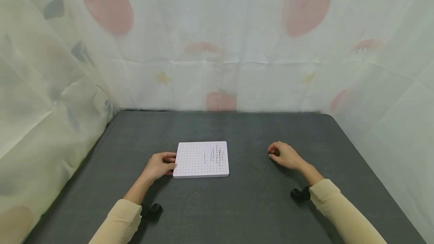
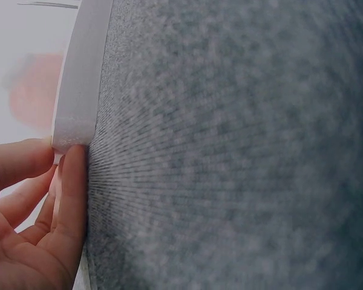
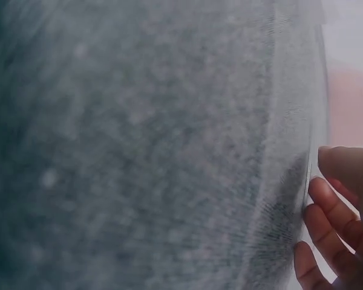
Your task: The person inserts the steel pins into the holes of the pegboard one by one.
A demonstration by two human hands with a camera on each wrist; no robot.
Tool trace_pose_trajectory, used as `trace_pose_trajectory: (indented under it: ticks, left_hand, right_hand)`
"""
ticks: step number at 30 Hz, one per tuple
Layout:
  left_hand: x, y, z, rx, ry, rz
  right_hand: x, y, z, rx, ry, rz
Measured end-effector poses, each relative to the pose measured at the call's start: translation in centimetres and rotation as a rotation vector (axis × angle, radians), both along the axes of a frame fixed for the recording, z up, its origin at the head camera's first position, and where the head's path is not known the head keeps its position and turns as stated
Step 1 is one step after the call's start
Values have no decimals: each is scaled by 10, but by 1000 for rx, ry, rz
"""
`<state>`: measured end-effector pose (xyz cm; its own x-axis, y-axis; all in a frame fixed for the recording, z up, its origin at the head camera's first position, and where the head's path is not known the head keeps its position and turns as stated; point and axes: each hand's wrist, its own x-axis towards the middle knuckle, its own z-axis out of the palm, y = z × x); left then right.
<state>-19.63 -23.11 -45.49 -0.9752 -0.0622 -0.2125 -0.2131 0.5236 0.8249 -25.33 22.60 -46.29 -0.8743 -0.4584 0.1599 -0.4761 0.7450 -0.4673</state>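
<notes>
A white pegboard (image 1: 191, 161) with rows of small holes lies flat on the dark grey table. Several thin metal pins (image 1: 219, 157) stand upright in its right half. My left hand (image 1: 157, 167) pinches the board's left edge, the thumb on top and the fingers along the side and underneath; the left wrist view shows this grip on the white board edge (image 2: 81, 78) up close. To the right of the board, my right hand (image 1: 285, 156) holds a thin pin (image 1: 264, 154) low over the table, its tip pointing left towards the board. In the right wrist view the pin is barely visible beside the fingertips (image 3: 320, 190).
The dark grey table (image 1: 237, 214) runs on all sides of the board. A pale curtain (image 1: 257, 48) with fruit prints hangs behind its far edge, and more curtain (image 1: 51, 123) falls along the left side. Each wrist wears a black camera band (image 1: 300, 194).
</notes>
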Motion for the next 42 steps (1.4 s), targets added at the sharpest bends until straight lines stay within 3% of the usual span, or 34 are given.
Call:
trace_pose_trajectory:
  ticks: [9,28,42]
  left_hand:
    - [0,0,-1,-6,7,-3]
    - [1,0,-1,-8,12,2]
    - [2,0,0,-13,13,3]
  right_hand:
    - [-5,-2,-4,45,32,20]
    - [-9,4,-5,-12,-76,0]
    - [-12,2,-8,10,-107,-29]
